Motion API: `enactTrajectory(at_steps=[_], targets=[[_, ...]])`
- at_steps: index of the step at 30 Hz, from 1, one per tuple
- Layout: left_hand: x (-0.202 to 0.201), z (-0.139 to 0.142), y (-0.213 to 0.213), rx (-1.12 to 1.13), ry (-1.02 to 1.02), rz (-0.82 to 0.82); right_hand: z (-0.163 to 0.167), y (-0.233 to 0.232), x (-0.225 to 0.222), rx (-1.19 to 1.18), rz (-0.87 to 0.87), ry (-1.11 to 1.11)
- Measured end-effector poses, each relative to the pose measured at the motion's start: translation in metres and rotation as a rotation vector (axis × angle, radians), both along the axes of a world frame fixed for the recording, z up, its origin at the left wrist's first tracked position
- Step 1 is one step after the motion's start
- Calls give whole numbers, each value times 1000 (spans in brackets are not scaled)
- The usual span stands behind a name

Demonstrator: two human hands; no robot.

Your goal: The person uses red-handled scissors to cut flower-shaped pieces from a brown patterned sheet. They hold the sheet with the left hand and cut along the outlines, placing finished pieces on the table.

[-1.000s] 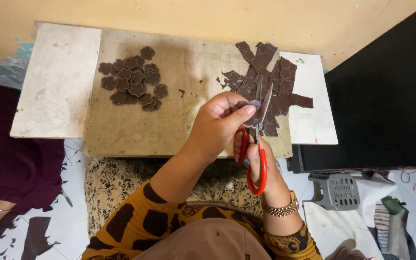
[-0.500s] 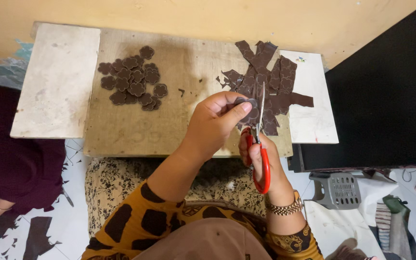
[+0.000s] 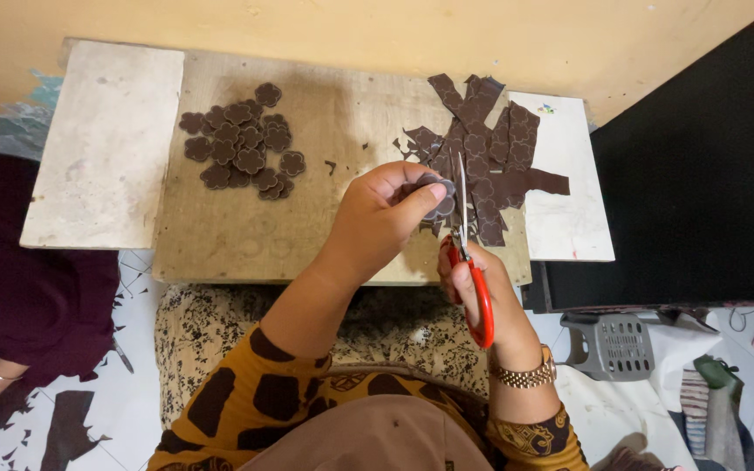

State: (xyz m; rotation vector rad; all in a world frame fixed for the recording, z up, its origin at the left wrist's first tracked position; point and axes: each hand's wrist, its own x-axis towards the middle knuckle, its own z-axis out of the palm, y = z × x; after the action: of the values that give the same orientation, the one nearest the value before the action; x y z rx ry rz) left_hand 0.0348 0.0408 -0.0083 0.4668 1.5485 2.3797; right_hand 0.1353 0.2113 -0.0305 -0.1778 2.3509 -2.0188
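Midway through by the look of it: a pile of cut brown flower shapes (image 3: pixel 242 146) lying on the wooden board (image 3: pixel 325 235), left hand (image 3: pixel 381 214) pinching another brown piece (image 3: pixel 441 199) against red-handled scissors (image 3: pixel 469 262) gripped by right hand (image 3: pixel 473 288), marked strips (image 3: pixel 490 153) still uncut.

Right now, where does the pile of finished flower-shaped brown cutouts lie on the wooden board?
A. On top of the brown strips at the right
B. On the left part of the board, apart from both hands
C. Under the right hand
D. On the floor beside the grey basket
B: the pile of cutouts sits on the left part of the board, away from the left hand and the right hand with the red scissors.
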Motion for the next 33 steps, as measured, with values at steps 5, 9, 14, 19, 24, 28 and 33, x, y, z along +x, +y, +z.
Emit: enactTrajectory(at_steps=[5,9,14,19,24,28,33], targets=[[-3,-3,2,-18,4,-10,3,2,-1,34,44,21],[-6,-7,2,-51,4,-6,0,4,-2,49,46,10],[-11,-10,4,-40,0,-30,-9,6,-6,43,7,-3],[-17,-9,4,-149,23,-27,-13,13,-5,43,-9,-22],[-26,-3,-3,-206,41,-74,-20,15,-7,82,-22,-49],[-29,1,-10,-382,84,-14,-28,14,-11,107,-28,-62],[-38,-3,-15,-376,11,-66,-38,15,-16,137,-47,-95]])
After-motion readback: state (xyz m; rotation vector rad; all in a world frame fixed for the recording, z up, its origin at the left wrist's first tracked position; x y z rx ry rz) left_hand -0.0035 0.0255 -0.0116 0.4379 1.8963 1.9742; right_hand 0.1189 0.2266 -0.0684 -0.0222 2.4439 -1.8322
